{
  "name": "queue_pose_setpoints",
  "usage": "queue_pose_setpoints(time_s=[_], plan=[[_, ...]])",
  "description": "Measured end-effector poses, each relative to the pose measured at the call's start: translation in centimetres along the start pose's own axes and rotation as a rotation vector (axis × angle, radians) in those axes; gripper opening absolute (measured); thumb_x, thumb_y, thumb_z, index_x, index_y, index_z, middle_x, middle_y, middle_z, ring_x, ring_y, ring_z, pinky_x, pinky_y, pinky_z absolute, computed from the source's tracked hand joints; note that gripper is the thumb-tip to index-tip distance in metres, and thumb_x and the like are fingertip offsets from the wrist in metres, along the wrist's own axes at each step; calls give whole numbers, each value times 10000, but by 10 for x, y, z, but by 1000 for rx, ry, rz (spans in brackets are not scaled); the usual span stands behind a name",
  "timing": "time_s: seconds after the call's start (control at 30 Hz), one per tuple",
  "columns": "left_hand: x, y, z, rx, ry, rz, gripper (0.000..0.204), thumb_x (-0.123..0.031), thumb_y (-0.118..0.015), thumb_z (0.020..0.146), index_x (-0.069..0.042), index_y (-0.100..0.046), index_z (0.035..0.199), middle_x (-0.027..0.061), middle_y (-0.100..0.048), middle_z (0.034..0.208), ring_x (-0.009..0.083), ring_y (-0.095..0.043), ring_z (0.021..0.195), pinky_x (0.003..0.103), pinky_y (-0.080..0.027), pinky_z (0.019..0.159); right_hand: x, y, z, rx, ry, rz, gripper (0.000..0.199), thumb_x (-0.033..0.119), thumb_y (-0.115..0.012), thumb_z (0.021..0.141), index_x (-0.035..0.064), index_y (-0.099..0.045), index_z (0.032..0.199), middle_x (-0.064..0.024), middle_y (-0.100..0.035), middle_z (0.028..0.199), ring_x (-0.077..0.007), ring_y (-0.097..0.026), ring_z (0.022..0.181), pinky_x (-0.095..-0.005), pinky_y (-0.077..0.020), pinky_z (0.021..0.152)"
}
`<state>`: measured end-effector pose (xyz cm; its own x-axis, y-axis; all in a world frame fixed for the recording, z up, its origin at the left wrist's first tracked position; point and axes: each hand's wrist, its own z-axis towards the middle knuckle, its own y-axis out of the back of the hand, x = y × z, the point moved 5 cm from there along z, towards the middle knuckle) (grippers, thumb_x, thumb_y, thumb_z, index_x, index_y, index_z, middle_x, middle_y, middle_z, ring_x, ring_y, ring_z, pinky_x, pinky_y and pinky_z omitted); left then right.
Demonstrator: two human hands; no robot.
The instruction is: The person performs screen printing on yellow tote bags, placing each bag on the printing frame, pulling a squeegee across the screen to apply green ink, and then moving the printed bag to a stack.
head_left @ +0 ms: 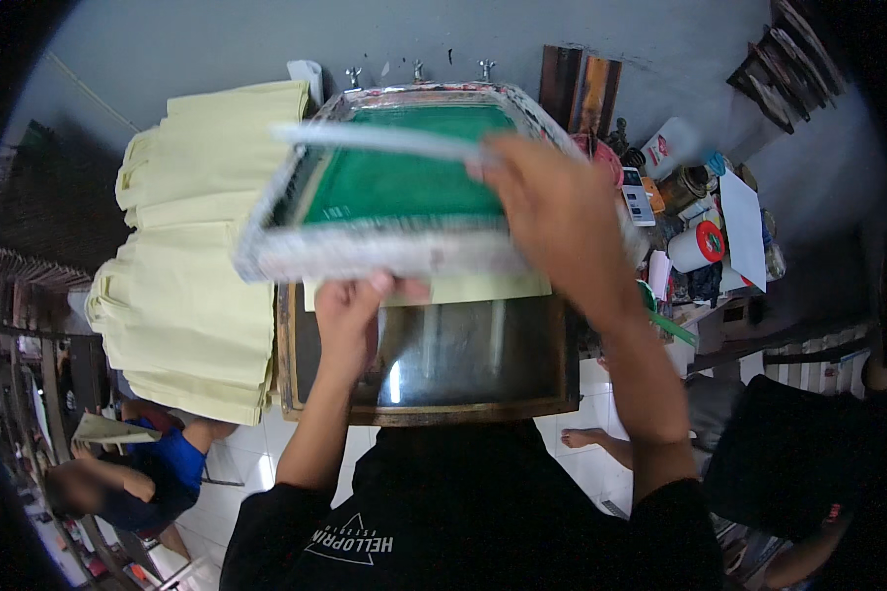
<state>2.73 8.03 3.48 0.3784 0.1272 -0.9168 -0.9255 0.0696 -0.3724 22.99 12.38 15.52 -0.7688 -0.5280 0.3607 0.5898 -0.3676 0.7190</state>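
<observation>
A screen printing frame [375, 254] with a green mesh [414, 192] is in front of me, its near side raised over the glass-topped table [483, 360]. My left hand [350, 315] grips that near side, thumb and fingers against its edge. Above the mesh, my right hand [552, 212] is closed on one end of a long pale squeegee [384, 141], which reaches out to the left and is smeared by motion. Under the frame, part of a pale yellow sheet [493, 288] shows on the glass.
Stacks of pale yellow fabric or bags [197, 305] lie to the left. Metal clamps [419, 71] line the frame's far side. On the right, a cluttered surface holds a red-lidded tub [697, 246], a white jug [668, 143] and jars. A seated person [133, 483] is at lower left.
</observation>
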Motion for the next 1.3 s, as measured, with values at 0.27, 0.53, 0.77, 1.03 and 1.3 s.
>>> queue_pose_setpoints(time_s=[0.27, 0.53, 0.77, 1.03, 1.3], plan=[[124, 62, -101, -99, 559, 1, 205, -159, -662, 983, 45, -680, 979, 135, -722, 794, 168, -667, 642, 289, -529, 644, -29, -118, -130, 173, 65, -45, 164, 145, -680, 910, 20, -660, 1015, -170, -725, 966, -361, -707, 882, -464, -561, 757], [127, 68, -104, -170, 598, -37, 174, -125, -652, 970, 42, -658, 919, 126, -681, 725, 178, -645, 585, 287, -512, 574, -17, -86, -98, 584, -77, 51, 138, 179, -698, 922, 45, -680, 945, -162, -699, 831, -383, -680, 780, -471, -527, 682], [123, 64, -103, -150, 629, -12, 166, -112, -639, 969, 50, -654, 935, 123, -672, 700, 182, -633, 545, 288, -504, 533, -15, -109, -120, 413, 11, 31, 217, 285, -686, 940, 70, -656, 947, -163, -682, 805, -393, -666, 748, -489, -512, 673], [117, 64, -99, -101, 685, 27, 198, -138, -626, 971, 38, -658, 888, 137, -688, 699, 193, -649, 542, 308, -523, 533, -137, -188, 15, 480, 38, -220, 281, 342, -641, 963, 85, -684, 1070, -225, -716, 878, -453, -677, 852, -564, -504, 828], [100, 69, -102, -113, 964, -449, 414, -184, -473, 993, 122, -569, 1255, 308, -682, 1212, 350, -699, 1118, 418, -552, 992, -185, -208, 113, 594, -139, 43, 455, 372, -715, 904, 0, -706, 1165, -264, -716, 1066, -437, -677, 1046, -500, -509, 926]])
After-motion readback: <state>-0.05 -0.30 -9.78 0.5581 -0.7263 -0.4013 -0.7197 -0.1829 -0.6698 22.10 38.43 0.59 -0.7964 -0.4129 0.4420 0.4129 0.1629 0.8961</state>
